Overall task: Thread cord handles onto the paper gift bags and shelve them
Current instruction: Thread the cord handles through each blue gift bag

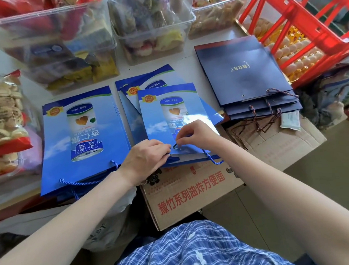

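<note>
Head: right hand (192,134) pinches cord (175,146); left hand (147,157) grips bag (167,112).

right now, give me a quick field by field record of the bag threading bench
active bag: light blue gift bag, flat on a pile, near edge toward the person
left hand: left hand holds the bag's near edge
right hand: right hand pinches the blue cord at the bag's top
finished pile: blue bags with cords, to the left
other stack: navy bags, braided cords, to the right
underneath: cardboard box
</note>
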Tool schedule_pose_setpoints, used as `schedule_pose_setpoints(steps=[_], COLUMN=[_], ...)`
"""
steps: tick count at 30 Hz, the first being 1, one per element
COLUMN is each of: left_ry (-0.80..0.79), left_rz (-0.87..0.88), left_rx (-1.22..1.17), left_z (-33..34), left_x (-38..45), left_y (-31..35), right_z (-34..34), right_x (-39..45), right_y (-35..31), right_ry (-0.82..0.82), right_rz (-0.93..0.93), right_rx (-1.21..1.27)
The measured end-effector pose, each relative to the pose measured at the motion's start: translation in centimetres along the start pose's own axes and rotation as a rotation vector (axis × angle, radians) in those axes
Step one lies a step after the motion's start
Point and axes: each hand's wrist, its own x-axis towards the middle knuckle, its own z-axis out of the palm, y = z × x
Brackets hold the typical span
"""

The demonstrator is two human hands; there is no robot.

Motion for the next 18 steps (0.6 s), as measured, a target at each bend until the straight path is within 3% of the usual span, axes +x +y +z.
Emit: schedule_pose_setpoints(steps=[13,18], left_ry=[-0.006,-0.004], left_rz=[-0.025,-0.084], left_rx=[-0.037,-0.062], left_z=[-1.1,-1.8], left_x=[0.5,1.0], left_y=[-0.1,-0.5], right_z=[-0.7,0.0], right_x=[0.5,0.8], right_y=[-2.4,-2.3], right_ry=[-0.128,0.021], right_rz=[-0.064,-0.067], right_rx=[-0.199,-0.111])
